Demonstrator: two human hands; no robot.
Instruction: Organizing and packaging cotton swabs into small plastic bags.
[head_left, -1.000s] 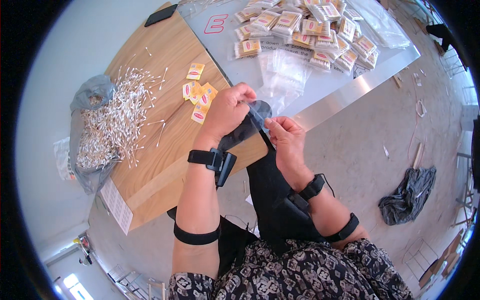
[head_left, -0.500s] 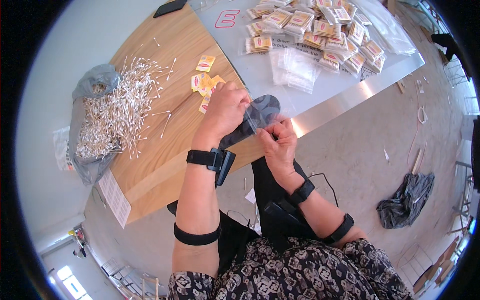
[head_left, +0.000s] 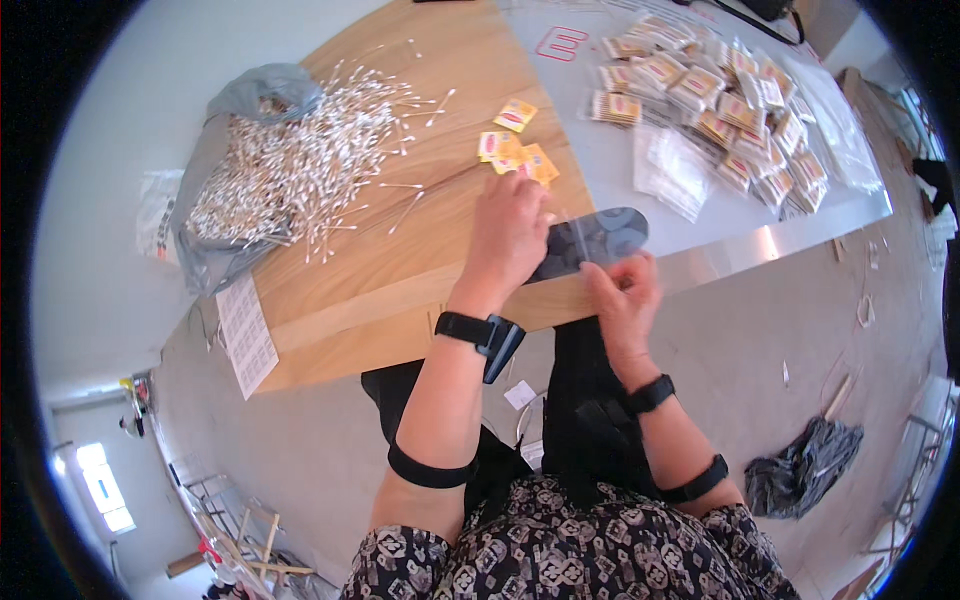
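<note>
My right hand point(head_left: 628, 298) pinches a small clear plastic bag point(head_left: 578, 238) between thumb and fingers; the see-through bag is hard to outline. It stands over a dark, rounded mat point(head_left: 618, 230) at the table's near edge. My left hand point(head_left: 508, 235) is closed, fingers curled downward, just beside the bag. Its fingertips reach the nearest of several yellow printed cards point(head_left: 540, 163). Whatever those fingers hold is hidden. To the left, a large heap of loose cotton swabs point(head_left: 325, 160) spills from a grey plastic bag point(head_left: 205, 185) onto the wooden tabletop point(head_left: 400, 260).
Many filled packets of swabs point(head_left: 735, 105) lie piled on the pale sheet at the right, with a stack of flat clear bags point(head_left: 672, 172) before them. A printed white sheet point(head_left: 246, 335) hangs over the left table edge. A dark crumpled bag point(head_left: 805, 465) lies on the floor.
The view has shifted, so the table sits farther right. My left hand has come away from the clear bag toward the yellow cards. My right hand still holds the bag.
</note>
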